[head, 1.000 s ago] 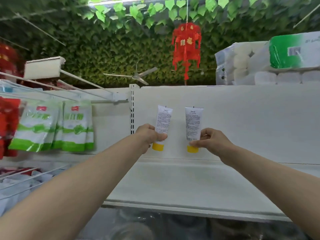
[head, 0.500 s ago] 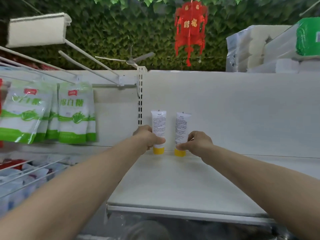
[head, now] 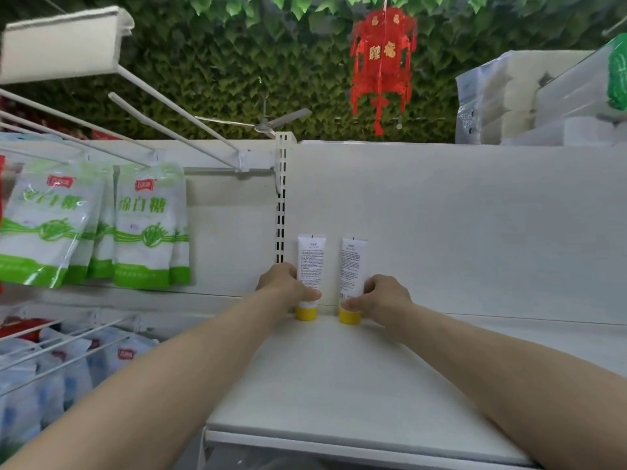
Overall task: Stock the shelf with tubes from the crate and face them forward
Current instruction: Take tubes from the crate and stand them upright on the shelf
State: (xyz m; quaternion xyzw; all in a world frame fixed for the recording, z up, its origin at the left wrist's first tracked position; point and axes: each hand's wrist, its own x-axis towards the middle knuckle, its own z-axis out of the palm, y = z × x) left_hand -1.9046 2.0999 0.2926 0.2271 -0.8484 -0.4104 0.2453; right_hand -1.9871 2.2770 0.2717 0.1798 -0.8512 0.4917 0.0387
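Across the lower middle, a white flat shelf point(head: 339, 385), its front edge crossed at the right by a forearm, with an upright white back panel point(head: 475, 232) behind. Reaching in from both lower corners, two bare forearms point(head: 169, 385), elbows out of frame, converging near the shelf's back left corner. Off to the left, hanging green-and-white plastic bags point(head: 146, 225), blurred toward the edge. Of the two hands, left hand point(head: 288, 288) curled round the left white plastic tube point(head: 310, 262), thumb laid across its front just above the yellow cap point(head: 306, 313); right hand point(head: 383, 300) gripping the right white plastic tube point(head: 353, 266) likewise, thumb tip at the top of that tube's cap. Both tubes upright on their caps, just beside each other without touching, close against the back panel. Fine print facing outward, too small to read. Fingertips hidden behind the tubes.
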